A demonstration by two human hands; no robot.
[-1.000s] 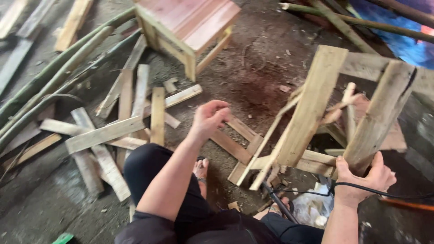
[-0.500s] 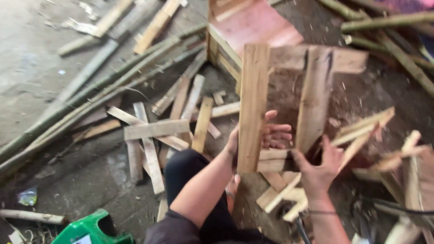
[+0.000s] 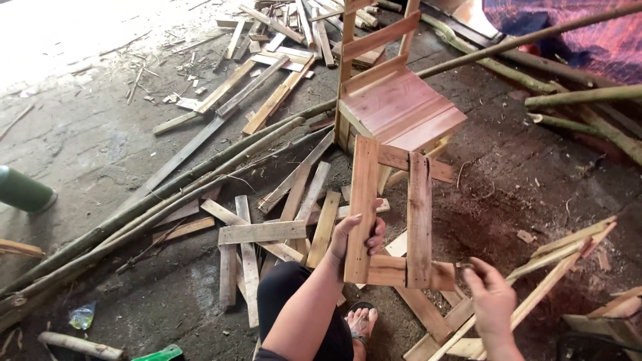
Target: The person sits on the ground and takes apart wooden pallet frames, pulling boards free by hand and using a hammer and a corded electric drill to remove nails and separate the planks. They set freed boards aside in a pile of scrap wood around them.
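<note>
1. Dirty concrete floor (image 3: 100,147) is seen strewn w/ wood slats (image 3: 261,232), bamboo poles (image 3: 167,194) and sawdust; a finished wooden chair (image 3: 394,100) is stood beyond.
2. Vs. a sec ago, the slat frame (image 3: 391,220) has been raised upright and brought centre, so it is now in hand for work.
3. Left hand (image 3: 354,237) is closed round the frame's left upright; right hand (image 3: 491,301) is held open, fingers loose, just beside the lower right corner, not gripping.
</note>
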